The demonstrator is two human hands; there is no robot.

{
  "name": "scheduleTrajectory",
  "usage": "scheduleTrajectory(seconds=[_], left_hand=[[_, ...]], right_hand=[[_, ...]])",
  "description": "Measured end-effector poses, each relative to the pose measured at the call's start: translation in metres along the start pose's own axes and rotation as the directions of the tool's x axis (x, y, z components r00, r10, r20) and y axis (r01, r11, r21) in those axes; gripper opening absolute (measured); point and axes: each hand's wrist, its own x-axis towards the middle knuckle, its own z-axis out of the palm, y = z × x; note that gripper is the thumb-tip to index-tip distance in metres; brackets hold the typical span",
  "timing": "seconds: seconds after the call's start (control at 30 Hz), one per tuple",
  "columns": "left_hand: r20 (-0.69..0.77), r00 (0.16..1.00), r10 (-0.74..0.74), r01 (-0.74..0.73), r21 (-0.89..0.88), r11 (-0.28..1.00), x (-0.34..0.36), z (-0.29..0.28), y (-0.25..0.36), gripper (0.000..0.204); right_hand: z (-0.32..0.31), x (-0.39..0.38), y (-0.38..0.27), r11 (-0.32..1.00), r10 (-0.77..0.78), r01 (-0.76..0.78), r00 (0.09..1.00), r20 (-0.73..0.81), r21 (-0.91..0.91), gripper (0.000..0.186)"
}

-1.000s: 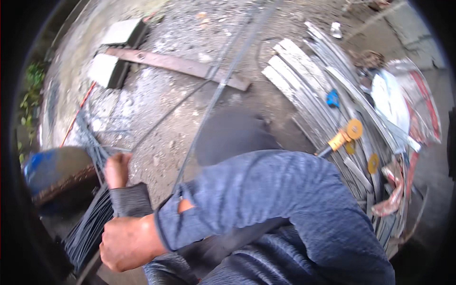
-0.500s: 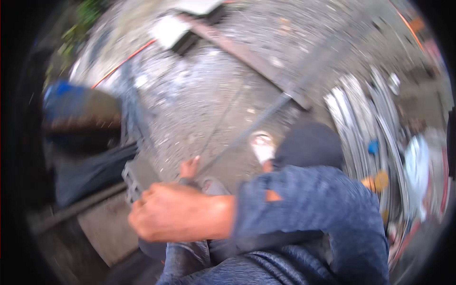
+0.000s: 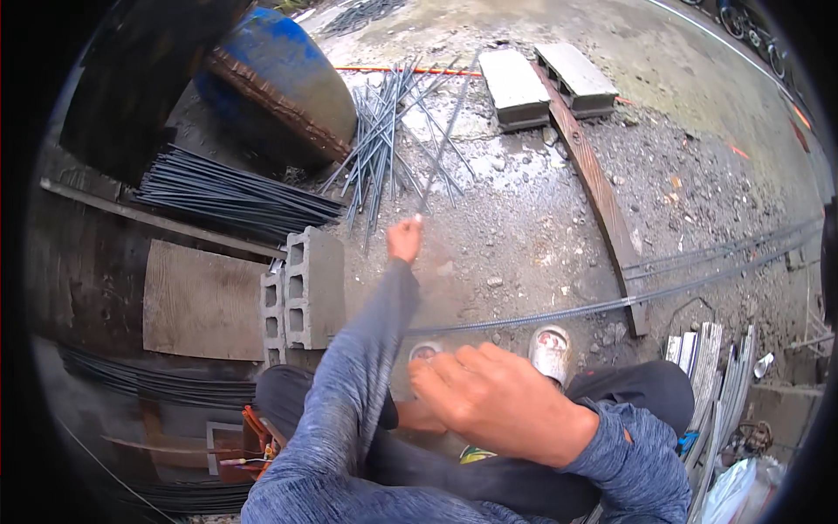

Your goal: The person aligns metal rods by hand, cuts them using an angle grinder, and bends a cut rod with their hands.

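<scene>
Two hands busy: our left hand (image 3: pixel 404 238) at frame centre clenches short rebar rod (image 3: pixel 445 144), tip toward loose rod pile (image 3: pixel 384 131) upper centre; right hand (image 3: pixel 502 402) lower centre, grip unclear, near long rebar (image 3: pixel 611 304).

No labels, signs or screens are seen. One crumpled white plastic bag (image 3: pixel 731 489) is seen at the lower right edge, beside stacked metal strips (image 3: pixel 711 384).
</scene>
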Motion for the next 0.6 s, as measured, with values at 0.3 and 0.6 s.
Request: scheduleTrajectory(seconds=[0.3,0.6], left_hand=[[-0.319,0.897,0.306,-0.259,0.181,0.949,0.138,-0.066,0.114,0.034],[0.516,0.826,-0.226,-0.025,0.435,0.9,-0.192,0.015,-0.032,0.046]], right_hand=[[0.001,0.002,0.009,0.998,0.051,-0.049,0.996,0.072,-0.025,0.031],[0.011,0.004,-0.014,0.998,-0.039,0.041,0.997,0.065,-0.037,0.029]])
